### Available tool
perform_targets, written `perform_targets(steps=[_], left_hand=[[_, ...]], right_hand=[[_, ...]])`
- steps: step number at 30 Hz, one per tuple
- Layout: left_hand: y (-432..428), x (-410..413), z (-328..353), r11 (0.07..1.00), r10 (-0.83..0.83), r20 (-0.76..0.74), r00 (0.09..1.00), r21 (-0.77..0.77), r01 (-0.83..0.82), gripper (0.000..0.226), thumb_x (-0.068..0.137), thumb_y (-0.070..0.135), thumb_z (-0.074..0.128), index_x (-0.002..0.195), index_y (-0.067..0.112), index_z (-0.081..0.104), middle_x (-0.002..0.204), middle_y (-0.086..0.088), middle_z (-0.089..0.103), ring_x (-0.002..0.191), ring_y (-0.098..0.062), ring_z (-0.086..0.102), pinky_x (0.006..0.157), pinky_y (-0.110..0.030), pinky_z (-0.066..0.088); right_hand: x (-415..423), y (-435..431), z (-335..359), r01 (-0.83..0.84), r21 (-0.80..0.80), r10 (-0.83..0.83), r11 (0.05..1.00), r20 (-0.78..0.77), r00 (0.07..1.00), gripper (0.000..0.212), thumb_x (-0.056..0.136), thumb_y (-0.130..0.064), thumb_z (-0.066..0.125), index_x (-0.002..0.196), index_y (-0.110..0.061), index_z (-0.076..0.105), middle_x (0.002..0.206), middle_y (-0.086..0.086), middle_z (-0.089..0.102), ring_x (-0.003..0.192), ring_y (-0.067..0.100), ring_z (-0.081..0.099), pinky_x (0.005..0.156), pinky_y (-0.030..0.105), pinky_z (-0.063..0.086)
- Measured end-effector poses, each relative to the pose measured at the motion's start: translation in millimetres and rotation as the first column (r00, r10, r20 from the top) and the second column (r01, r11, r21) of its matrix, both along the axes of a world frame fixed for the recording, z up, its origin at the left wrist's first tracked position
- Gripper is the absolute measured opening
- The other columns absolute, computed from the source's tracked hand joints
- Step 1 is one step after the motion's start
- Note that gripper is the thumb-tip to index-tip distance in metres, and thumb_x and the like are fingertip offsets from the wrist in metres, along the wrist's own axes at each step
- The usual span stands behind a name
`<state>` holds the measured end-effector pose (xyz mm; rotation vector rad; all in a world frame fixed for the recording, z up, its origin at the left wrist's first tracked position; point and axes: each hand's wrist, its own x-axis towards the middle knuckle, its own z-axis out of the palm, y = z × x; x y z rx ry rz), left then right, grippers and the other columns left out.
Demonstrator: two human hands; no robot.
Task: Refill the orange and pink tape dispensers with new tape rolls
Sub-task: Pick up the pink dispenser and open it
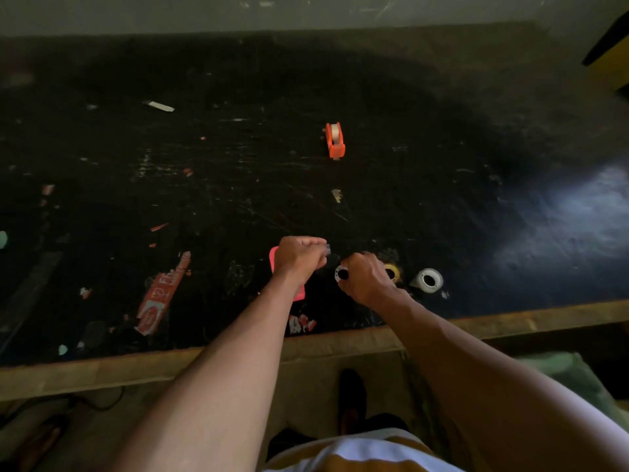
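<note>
The orange tape dispenser [335, 139] stands far out on the black table with a white roll seated in it. The pink dispenser [273, 259] lies near the front edge, mostly hidden under my left hand [299, 257]. That hand's fingers pinch a small clear tab, seemingly a tape end. My right hand [364, 279] is closed around a white tape roll [341, 273], just right of the pink dispenser. A yellowish roll [393, 272] peeks out behind my right hand. Another white roll [429, 280] lies to the right of it.
The black tabletop [238, 182] is scratched and strewn with paper scraps and a red and white label strip [160, 298]. A wooden edge [340, 338] runs along the front. A yellow object [609, 59] sits at the far right corner.
</note>
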<state>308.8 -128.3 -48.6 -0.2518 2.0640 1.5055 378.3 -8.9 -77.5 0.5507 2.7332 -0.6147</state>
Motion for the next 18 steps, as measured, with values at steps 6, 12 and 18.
perform_targets(steps=[6,12,18], left_hand=[[3,5,0,1.000,-0.010,0.014,1.000,0.014,0.010,0.024,0.087,0.000,0.068,0.103,0.017,0.074,0.094,0.002,0.071,0.086,-0.009,0.068,0.085,-0.029,0.060],[2,7,2,1.000,-0.019,-0.019,1.000,0.009,0.019,0.024,0.086,0.001,0.069,0.103,0.016,0.075,0.099,-0.002,0.074,0.088,-0.012,0.070,0.086,-0.032,0.061],[8,12,7,0.998,-0.068,-0.018,0.997,0.004,0.069,0.025,0.088,-0.001,0.065,0.106,0.014,0.074,0.092,-0.001,0.071,0.085,-0.011,0.068,0.082,-0.028,0.060]], right_hand=[[1,-1,0,0.027,-0.023,-0.027,0.999,0.006,1.000,0.030,0.084,-0.020,0.072,0.111,-0.008,0.065,0.114,0.016,0.064,0.101,0.032,0.065,0.078,0.036,0.053],[7,0,6,0.051,-0.036,-0.051,0.998,0.003,0.999,0.040,0.081,-0.024,0.077,0.114,-0.009,0.061,0.116,0.016,0.063,0.106,0.031,0.062,0.078,0.033,0.046],[22,17,21,0.109,-0.007,-0.109,0.994,-0.024,0.994,0.042,0.082,-0.024,0.075,0.119,-0.008,0.062,0.117,0.017,0.065,0.106,0.033,0.064,0.086,0.038,0.054]])
